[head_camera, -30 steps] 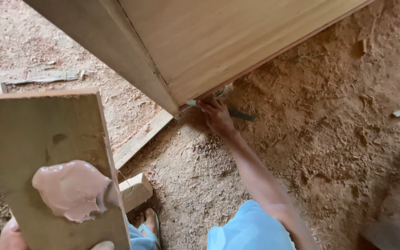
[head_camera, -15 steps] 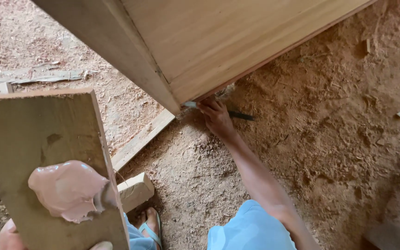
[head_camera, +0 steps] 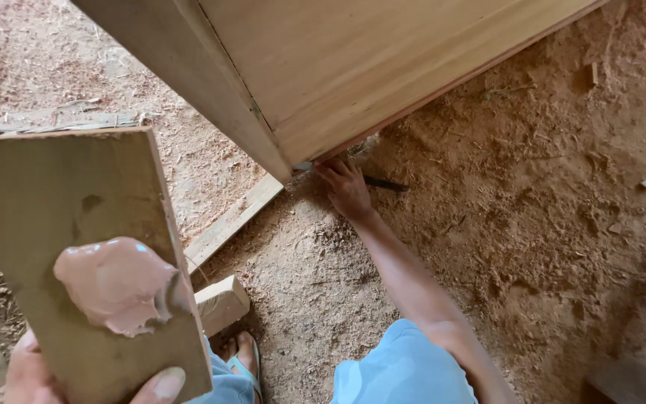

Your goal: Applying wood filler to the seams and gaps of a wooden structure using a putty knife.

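Filler [head_camera: 117,288], a soft pinkish blob, sits on the flat board [head_camera: 54,224] that the left hand [head_camera: 39,378] grips by its lower end, thumb curled over the front edge and the rest of the hand behind. The head view is the only one. In it the right hand [head_camera: 345,191] reaches low to the bottom corner of the big wooden cabinet [head_camera: 353,67], closed around a thin dark tool [head_camera: 383,183] whose pale tip lies right at the seam where the corner meets the sawdust floor [head_camera: 547,224].

The step appears to be working filler into that bottom joint. To do it well, I judge the blade should stay flat against the wood and be pressed along the seam, not across it, so the gap packs fully. Holding the board level and near should stop the blob sliding off. A wooden block [head_camera: 222,303] and a plank [head_camera: 233,221] lie beside the person's sandalled foot [head_camera: 244,363].
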